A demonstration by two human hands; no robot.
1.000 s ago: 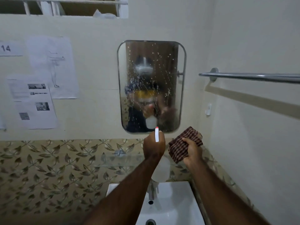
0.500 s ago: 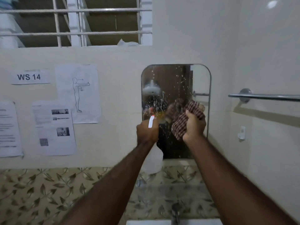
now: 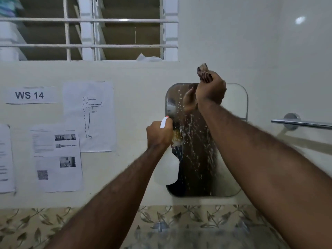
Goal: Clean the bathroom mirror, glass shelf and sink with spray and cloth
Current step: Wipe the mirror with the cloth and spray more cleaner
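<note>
Spray stage looks done and the wipe seems to be just starting, judging by the wet spots all over the mirror [image 3: 195, 155]; the right hand [image 3: 211, 88] is clenched round a bunched-up checked cloth [image 3: 203, 72] at the mirror's top edge, with the cloth poking out above the glass; the left hand [image 3: 158, 133] is wrapped round the neck of the white spray bottle [image 3: 167, 169], which hangs in front of the mirror's left edge with its nozzle pointing at the glass. What I'd worry about: the droplets trail down in long streaks, so they'll probably drip off the bottom edge onto the wall if the wipe is slow; the cloth is balled up small, so it could just smear stuff around rather than lift it; and that bottle is close enough to the mirror to knock it if the left arm drifts. The glass shelf [image 3: 181, 236] is a blurry strip below the mirror; the sink isn't in shot, so no idea about that. Count: one mirror, one bottle, one cloth, two hands, one towel rail [image 3: 301, 124] right of the mirror, four papers [image 3: 57, 160] left of it (one cut off by the frame), one barred window [image 3: 86, 29] up and to the left.
</note>
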